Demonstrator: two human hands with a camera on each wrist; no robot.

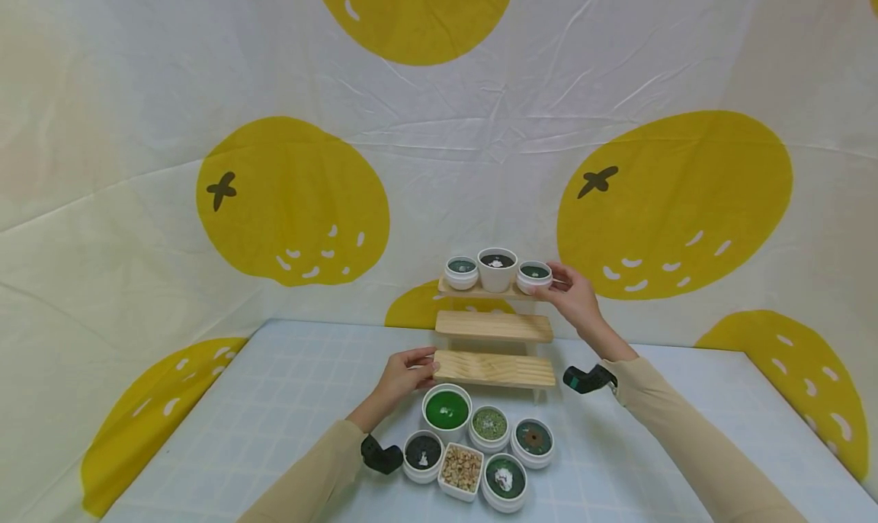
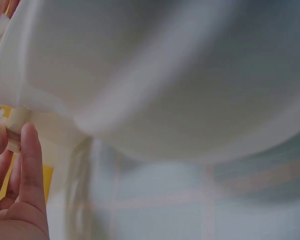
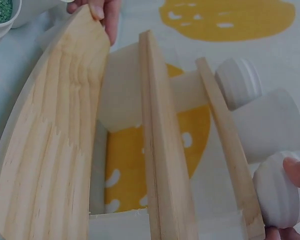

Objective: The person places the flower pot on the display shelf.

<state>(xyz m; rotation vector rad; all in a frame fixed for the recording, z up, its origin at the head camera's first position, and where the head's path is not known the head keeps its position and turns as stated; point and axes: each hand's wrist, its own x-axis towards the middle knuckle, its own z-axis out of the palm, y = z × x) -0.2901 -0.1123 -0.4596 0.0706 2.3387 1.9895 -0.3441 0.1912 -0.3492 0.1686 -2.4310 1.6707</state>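
Note:
A three-step wooden stand rises at the middle of the head view. My left hand pinches the left end of its lowest step between thumb and fingers. On the top step, my right hand holds a small round white pot at the right end, thumb on its side and fingers under the step's end. Left of that pot stand a taller white cup with dark contents and another small white pot. The middle step carries nothing.
In front of the stand, close to my left hand, cluster a larger green-filled cup, a square dish of tan bits and several round white pots. A white cloth with yellow fruit prints hangs behind the table.

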